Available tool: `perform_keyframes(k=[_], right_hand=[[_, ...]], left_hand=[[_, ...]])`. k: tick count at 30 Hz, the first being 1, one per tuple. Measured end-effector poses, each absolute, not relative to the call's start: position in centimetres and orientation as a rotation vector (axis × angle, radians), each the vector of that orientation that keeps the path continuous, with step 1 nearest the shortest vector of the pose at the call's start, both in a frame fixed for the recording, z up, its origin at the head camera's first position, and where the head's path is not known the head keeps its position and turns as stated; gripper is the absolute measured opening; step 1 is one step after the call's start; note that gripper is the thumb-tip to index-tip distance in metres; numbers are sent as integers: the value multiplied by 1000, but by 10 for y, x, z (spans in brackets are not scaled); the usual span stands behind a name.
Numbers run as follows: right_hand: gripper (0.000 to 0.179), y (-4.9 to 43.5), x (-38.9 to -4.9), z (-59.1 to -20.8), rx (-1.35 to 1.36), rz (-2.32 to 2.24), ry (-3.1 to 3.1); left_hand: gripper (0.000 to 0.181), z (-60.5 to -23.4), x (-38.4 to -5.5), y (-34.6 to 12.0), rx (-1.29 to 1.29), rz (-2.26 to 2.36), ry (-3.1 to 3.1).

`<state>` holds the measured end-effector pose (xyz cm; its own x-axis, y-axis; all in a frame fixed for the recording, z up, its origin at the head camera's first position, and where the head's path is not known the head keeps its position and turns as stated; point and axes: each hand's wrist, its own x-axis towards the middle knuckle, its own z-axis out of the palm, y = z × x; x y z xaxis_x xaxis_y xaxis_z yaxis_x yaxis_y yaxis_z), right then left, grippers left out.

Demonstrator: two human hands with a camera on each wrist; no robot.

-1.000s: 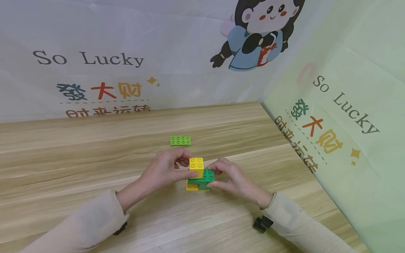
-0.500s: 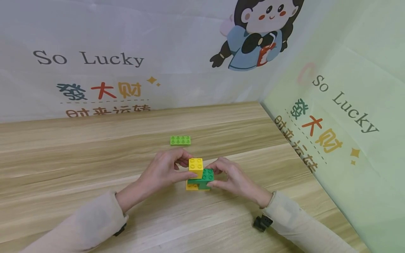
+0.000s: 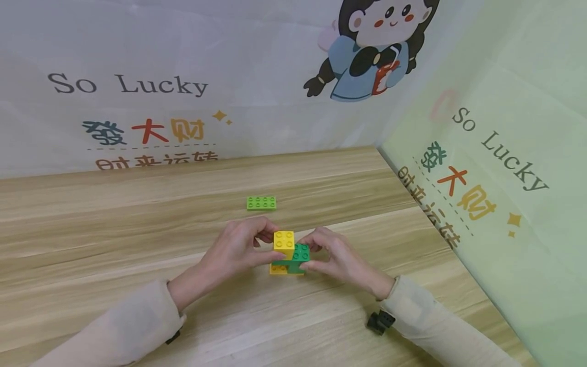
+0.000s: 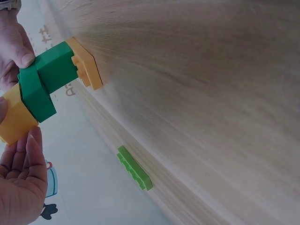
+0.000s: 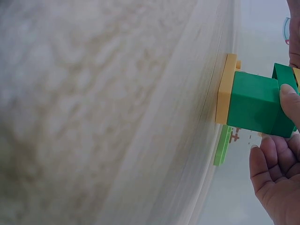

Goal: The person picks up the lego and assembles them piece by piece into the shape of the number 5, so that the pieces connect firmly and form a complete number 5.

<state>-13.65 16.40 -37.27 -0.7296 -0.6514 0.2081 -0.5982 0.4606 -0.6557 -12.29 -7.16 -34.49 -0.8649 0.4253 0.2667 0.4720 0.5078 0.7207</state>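
A small stack stands on the wooden table (image 3: 137, 224) in the head view. A yellow flat plate (image 3: 277, 270) lies at the bottom, a dark green brick (image 3: 299, 254) sits on it, and a yellow square brick (image 3: 284, 240) tops the stack. My left hand (image 3: 269, 242) pinches the yellow square brick from the left. My right hand (image 3: 313, 253) grips the dark green brick from the right. The left wrist view shows the yellow square brick (image 4: 16, 119) against the green brick (image 4: 51, 70). In the right wrist view my thumb lies on the green brick (image 5: 255, 105).
A light green flat plate (image 3: 261, 203) lies alone on the table behind the stack, also seen as the light green plate (image 4: 135, 168) in the left wrist view. Printed cloth walls close the back and the right side. A black wrist mount (image 3: 380, 322) sits by my right sleeve.
The yellow square brick has sunk slightly lower onto the green brick. Both hands keep their hold in the same place.
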Motion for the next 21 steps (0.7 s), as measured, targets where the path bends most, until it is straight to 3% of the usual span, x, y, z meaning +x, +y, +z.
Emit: perform_keyframes(k=[21], right_hand=[[32, 164, -137, -373, -1133, -1135, 2617]], left_hand=[[31, -340, -122, -69, -824, -1185, -2718]])
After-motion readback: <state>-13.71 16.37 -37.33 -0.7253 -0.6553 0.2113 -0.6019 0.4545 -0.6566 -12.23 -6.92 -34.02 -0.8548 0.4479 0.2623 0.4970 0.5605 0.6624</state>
